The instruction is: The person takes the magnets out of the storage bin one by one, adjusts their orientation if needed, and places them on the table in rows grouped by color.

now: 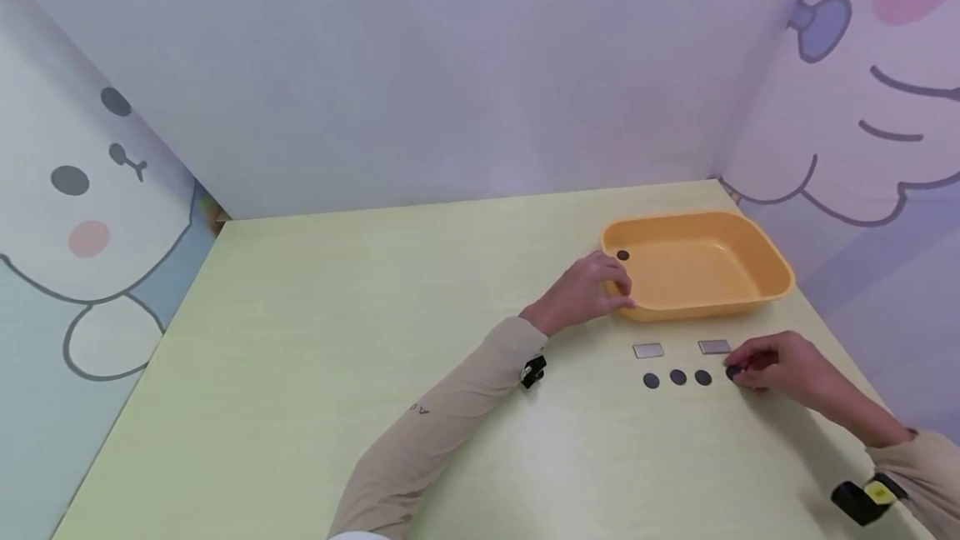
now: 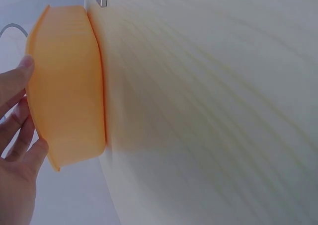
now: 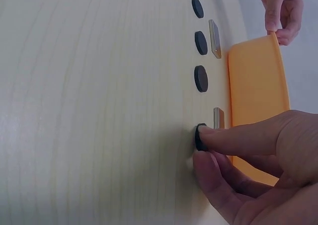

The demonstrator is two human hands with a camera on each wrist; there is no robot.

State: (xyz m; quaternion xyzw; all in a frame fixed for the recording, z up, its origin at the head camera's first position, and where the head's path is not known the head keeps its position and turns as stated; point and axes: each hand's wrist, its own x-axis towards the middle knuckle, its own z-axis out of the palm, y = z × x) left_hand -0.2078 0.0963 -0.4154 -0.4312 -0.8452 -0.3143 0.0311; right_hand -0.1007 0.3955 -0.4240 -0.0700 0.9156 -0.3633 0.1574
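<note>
My left hand point(image 1: 585, 292) grips the near left rim of an orange plastic tray point(image 1: 693, 311), thumb and fingers on either side of it. One small dark round disc point(image 1: 622, 255) is inside the tray by its left wall. In front of the tray, my right hand point(image 1: 791, 369) pinches a black disc point(image 3: 199, 138) between thumb and fingers, low over the table. That disc is at the right end of a row with three more black discs point(image 1: 678, 377) lying flat. Two thin silver rectangular pieces point(image 1: 648, 350) lie between the row and the tray.
The pale wood-grain table point(image 1: 315, 340) ends at a plain wall point(image 1: 420, 82) behind. Cartoon-printed panels point(image 1: 862, 165) stand at both sides, the right one close to the tray. Each wrist wears a small black camera point(image 1: 533, 371).
</note>
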